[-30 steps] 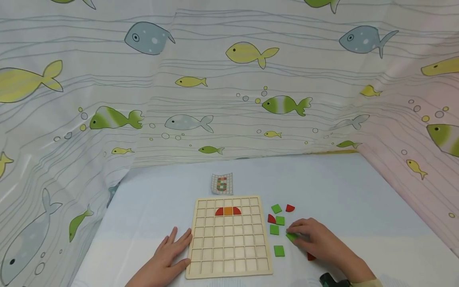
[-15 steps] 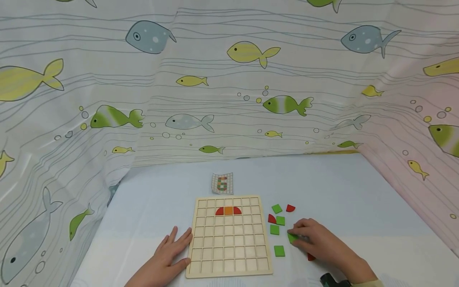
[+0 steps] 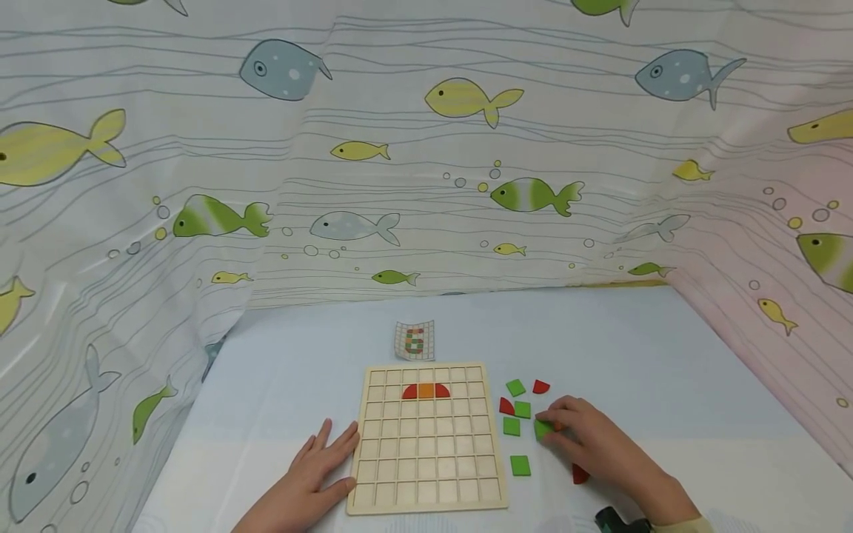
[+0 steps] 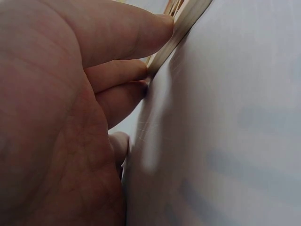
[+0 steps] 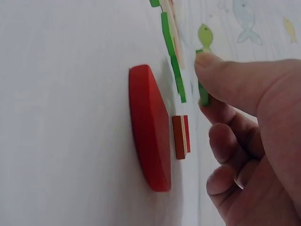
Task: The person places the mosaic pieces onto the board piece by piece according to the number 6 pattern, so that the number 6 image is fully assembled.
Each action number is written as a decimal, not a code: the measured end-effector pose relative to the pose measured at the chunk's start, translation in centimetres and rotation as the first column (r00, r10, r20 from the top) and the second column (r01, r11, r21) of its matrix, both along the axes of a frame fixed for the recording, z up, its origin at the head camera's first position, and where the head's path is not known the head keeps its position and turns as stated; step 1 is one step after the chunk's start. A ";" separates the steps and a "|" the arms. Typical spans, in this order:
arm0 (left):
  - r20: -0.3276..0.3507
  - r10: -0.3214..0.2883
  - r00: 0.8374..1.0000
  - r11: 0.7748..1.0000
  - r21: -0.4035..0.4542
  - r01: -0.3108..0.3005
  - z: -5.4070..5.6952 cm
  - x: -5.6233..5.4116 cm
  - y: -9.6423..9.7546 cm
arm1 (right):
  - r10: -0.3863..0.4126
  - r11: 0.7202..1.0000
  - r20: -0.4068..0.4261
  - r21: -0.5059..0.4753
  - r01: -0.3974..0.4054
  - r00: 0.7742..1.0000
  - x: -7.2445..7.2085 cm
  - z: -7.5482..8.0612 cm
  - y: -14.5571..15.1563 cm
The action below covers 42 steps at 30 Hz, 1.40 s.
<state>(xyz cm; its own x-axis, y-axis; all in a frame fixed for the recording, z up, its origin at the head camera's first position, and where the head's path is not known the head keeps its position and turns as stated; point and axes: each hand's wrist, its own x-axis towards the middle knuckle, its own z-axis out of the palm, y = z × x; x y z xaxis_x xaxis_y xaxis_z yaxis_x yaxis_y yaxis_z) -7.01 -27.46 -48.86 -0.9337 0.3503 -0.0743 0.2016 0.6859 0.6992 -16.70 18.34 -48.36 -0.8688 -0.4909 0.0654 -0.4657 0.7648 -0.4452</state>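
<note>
My left hand (image 3: 312, 474) rests at the left edge of a wooden grid board (image 3: 408, 448), fingers spread and straight. In the left wrist view, its thumb (image 4: 146, 35) touches the board's side. Two red quarter-circles (image 3: 409, 392) flank an orange square (image 3: 425, 391) in a row near the board's far side. Right of the board, my right hand (image 3: 596, 437) pinches a green square tile (image 5: 203, 92) between thumb and finger, tilted and above the table. Under this hand lie a red quarter-circle (image 5: 148, 127) and a tile with an orange-red side (image 5: 179, 137).
Several green squares (image 3: 520, 466) and more red quarter-circles (image 3: 541, 386) lie between the board and the right hand or just beyond. A small pattern card (image 3: 415, 340) lies behind the board. A fish-print curtain (image 3: 426, 185) surrounds the table. A dark object (image 3: 620, 522) sits at the right wrist.
The green square has come up off the table in my right hand, which has shifted slightly away from me. Part of an orange-red tile now shows beneath it. My left hand stays put.
</note>
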 end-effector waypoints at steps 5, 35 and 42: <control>0.008 -0.006 1.000 1.000 -0.012 0.007 -0.1 -0.1 -0.1 | -0.044 0.999 0.001 0.004 0.044 0.999 -0.2 0.2 -0.5; 0.036 -0.008 0.999 1.000 0.026 0.007 0.1 0.0 -0.2 | 0.161 0.987 -0.126 0.010 -0.161 0.979 -3.7 3.0 -8.0; 0.029 -0.006 1.000 1.000 0.014 0.006 -0.1 0.0 -0.2 | 0.241 0.970 -0.139 0.015 -0.241 0.961 -4.1 3.2 -9.9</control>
<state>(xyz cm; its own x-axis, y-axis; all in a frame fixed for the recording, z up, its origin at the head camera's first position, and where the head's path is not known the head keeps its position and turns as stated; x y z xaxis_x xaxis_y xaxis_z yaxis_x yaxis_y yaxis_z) -6.97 -27.69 -49.01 -0.9290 0.3572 -0.0964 0.1852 0.6746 0.7146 -20.77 8.44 -45.20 -0.7071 -0.6844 0.1778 -0.6933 0.6217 -0.3643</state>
